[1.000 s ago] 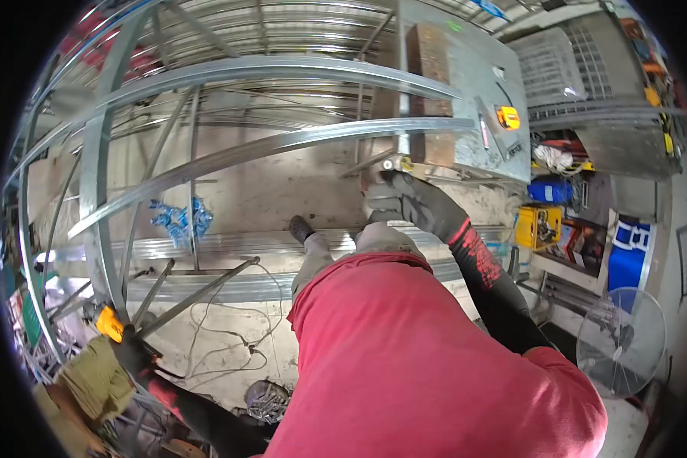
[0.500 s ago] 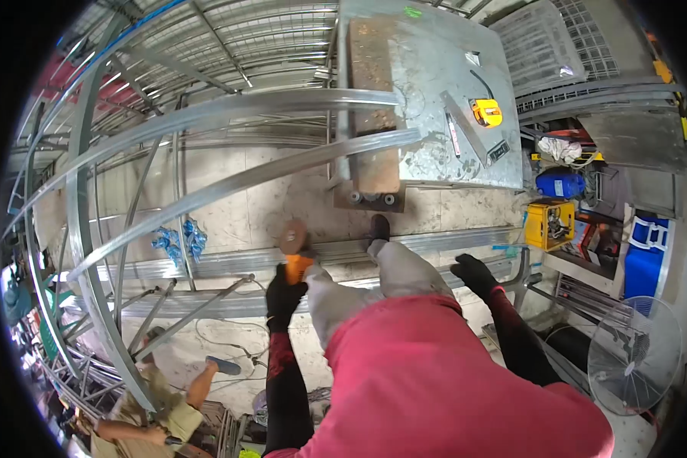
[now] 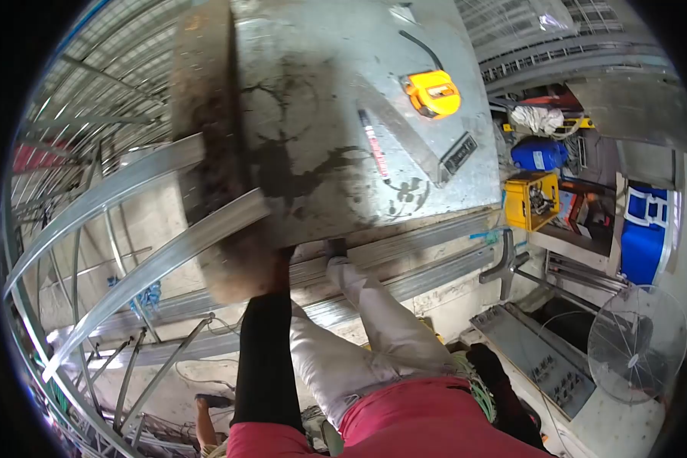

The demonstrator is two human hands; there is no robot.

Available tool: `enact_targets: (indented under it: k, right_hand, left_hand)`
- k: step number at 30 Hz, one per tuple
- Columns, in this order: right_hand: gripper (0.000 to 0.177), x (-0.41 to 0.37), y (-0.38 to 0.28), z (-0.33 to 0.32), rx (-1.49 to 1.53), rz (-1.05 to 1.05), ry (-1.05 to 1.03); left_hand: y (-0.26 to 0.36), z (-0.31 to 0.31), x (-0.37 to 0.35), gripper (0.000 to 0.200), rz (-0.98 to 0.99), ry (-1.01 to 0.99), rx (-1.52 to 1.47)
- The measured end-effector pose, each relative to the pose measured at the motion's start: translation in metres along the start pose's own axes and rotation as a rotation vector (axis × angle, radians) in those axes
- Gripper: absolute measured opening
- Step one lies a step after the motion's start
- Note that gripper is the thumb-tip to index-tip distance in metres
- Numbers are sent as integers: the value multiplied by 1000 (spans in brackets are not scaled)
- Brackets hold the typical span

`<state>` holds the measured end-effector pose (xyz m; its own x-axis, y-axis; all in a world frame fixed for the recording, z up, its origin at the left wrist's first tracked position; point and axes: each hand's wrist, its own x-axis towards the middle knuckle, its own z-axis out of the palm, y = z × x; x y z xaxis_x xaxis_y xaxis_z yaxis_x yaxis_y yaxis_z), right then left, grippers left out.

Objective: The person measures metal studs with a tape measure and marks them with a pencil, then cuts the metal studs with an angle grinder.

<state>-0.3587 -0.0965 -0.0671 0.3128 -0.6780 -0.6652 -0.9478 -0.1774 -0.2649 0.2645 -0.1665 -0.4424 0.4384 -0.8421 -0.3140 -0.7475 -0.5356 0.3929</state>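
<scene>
My left arm, in a black sleeve [image 3: 266, 366], reaches forward to the near end of a rusty steel beam [image 3: 206, 114] along the left side of the metal worktable [image 3: 305, 206]. My left hand is smeared and mostly hidden at the beam's end, so its grip cannot be made out. Two bright metal channels [image 3: 160, 267] rest with their ends on the beam. My black-gloved right hand [image 3: 485, 365] hangs by my right hip near a coil of pale green cord [image 3: 477, 389]. Its fingers look loosely apart, with nothing seen in them.
On the tabletop lie a yellow tape measure [image 3: 433, 93], a square [image 3: 412, 137] and a marker [image 3: 372, 143]. To the right stand a yellow crate [image 3: 530, 200], a blue cooler [image 3: 646, 237] and a fan [image 3: 635, 359]. Long metal profiles [image 3: 427, 240] lie on the floor. Another person's leg [image 3: 205, 420] shows lower left.
I have come closer to the worktable. My left hand, which held an orange angle grinder, has moved forward to the beam's end; the grinder is not clearly visible now. My right hand has dropped back.
</scene>
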Motion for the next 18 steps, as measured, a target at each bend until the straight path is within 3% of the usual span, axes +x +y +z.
enact_targets:
  k: [2, 4, 7, 9, 10, 13, 15, 17, 18]
  right_hand:
    - [17, -16, 9, 17, 32, 54, 30]
    - [17, -22, -6, 15, -60, -62, 34]
    - [17, -21, -15, 24, -67, -40, 14]
    - [23, -8, -14, 21, -250, -120, -30]
    - [34, 3, -28, 17, 10, 118, 76]
    - [42, 39, -40, -3, 62, 134, 63]
    - [47, 64, -61, -20, 312, 214, 231]
    - [27, 95, -84, -44, 246, -103, 498]
    - [35, 114, -101, -62, 283, -99, 516]
  left_hand:
    - [-5, 3, 19, 36, -16, -22, 72]
    - [-8, -3, 32, 37, -29, -27, 128]
    - [-9, -13, 38, 38, -31, -40, 170]
    - [-9, -13, 36, 39, -21, -53, 184]
    - [-7, -15, 35, 39, -12, -56, 186]
    - [-1, -29, 26, 41, 1, -62, 183]
    - [5, -37, 15, 41, 14, -57, 160]
    - [12, -52, -3, 42, 28, -38, 115]
    - [23, -67, -18, 43, 40, -19, 87]
